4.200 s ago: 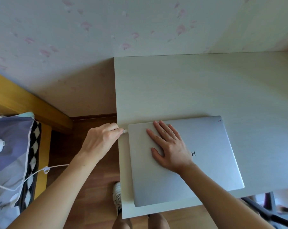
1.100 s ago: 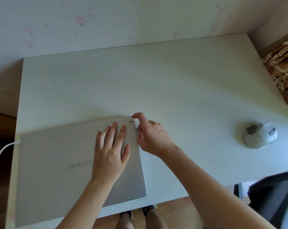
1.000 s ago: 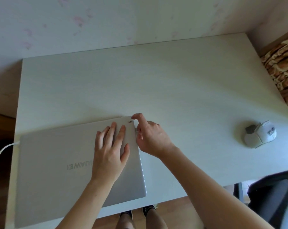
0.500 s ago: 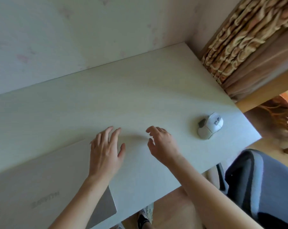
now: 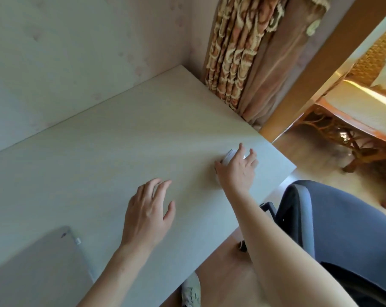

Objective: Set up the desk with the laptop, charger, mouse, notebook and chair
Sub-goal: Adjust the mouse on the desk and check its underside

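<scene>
Right hand (image 5: 237, 171) lying over white mouse (image 5: 228, 156) near table (image 5: 121, 140) right edge, fingers (image 5: 240, 149) spread, not gripping. Left hand (image 5: 148, 212) hovering mid-table, fingers loosely splayed, holding nothing. Closed silver laptop (image 5: 39, 267) lying at near-left corner; no readable writing showing. Grey chair (image 5: 342, 224) standing beside right edge.

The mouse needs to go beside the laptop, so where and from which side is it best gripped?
Grip the small white computer mouse across its two long sides, coming from above, palm over its domed back. It lies flat on the pale wooden desk near the right edge, and its rounded hump suits a cupped grip. The right hand already covers it this way; the left hand hovers empty.
</scene>
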